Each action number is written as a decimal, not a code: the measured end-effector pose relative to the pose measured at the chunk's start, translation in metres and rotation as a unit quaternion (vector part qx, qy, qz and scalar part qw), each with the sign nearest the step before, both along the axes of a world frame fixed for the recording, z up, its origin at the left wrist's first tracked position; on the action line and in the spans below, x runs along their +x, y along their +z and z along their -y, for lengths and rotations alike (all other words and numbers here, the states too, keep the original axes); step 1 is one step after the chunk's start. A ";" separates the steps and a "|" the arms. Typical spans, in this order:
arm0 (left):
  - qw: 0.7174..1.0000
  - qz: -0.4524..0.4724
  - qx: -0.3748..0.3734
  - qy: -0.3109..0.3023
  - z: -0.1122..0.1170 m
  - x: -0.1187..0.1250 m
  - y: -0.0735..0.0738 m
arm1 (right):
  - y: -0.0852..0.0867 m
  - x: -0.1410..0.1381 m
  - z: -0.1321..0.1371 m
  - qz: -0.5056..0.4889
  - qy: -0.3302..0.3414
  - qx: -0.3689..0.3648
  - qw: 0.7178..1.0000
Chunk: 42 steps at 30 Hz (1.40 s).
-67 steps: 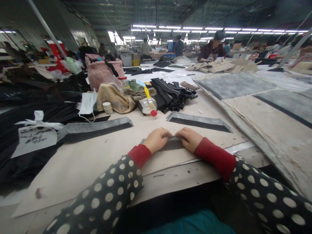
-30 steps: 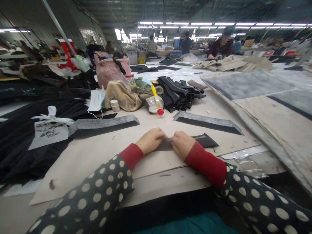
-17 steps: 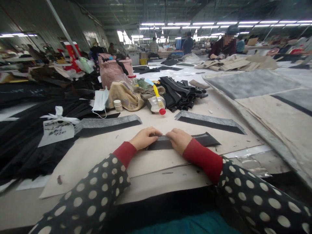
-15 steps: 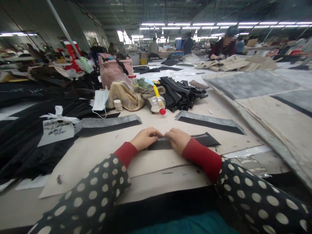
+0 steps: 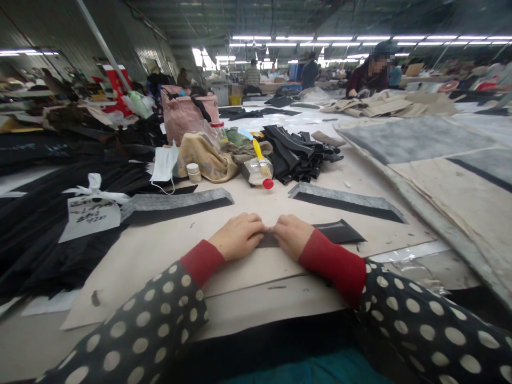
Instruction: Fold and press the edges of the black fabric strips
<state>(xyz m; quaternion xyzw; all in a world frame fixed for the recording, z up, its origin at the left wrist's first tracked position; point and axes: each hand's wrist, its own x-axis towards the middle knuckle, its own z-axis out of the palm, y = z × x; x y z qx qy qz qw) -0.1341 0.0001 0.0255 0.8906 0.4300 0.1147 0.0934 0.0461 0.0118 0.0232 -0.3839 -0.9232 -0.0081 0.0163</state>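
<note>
A black fabric strip (image 5: 340,232) lies flat on the pale board in front of me, its right end showing past my right wrist. My right hand (image 5: 293,236) is closed on the strip's left part, with fingers curled down. Right beside it, my left hand (image 5: 239,234) is closed at the strip's left end, thumb and fingertips pinched together. The fingertips of both hands nearly meet, and they hide the edge between them. Beyond the hands lie two stacks of grey-and-black strips, a left stack (image 5: 180,204) and a right stack (image 5: 348,201).
Behind the stacks are a yellow-handled brush (image 5: 259,154) on a clear bottle with a red cap (image 5: 268,183), a small jar (image 5: 193,172), a face mask (image 5: 164,164) and a pile of black strips (image 5: 292,152). Black cloth (image 5: 52,229) with a tag fills the left. A person (image 5: 372,69) works across the table.
My fingers have curled in more tightly. The left hand has shifted slightly left and down, and the strip's left end that showed under it is now mostly covered or drawn in.
</note>
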 end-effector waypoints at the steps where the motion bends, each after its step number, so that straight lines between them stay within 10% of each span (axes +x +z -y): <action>1: 1.000 0.000 0.000 0.003 0.001 0.000 0.000 | 0.000 0.005 -0.001 -0.009 0.002 -0.002 1.000; 13: 0.999 0.037 -0.009 0.034 0.002 0.001 -0.005 | -0.013 0.110 -0.009 -0.007 0.002 0.023 1.000; 24: 0.996 0.069 -0.016 0.058 0.002 -0.001 -0.006 | 0.003 0.118 0.006 0.085 -0.052 0.114 0.988; 34: 0.907 0.287 -0.291 0.101 -0.026 0.004 -0.002 | 0.043 0.119 -0.035 -0.031 -0.062 -0.188 0.980; 42: 0.851 0.417 -0.310 0.074 -0.028 0.018 -0.013 | 0.031 0.043 -0.060 -0.030 -0.065 -0.494 0.867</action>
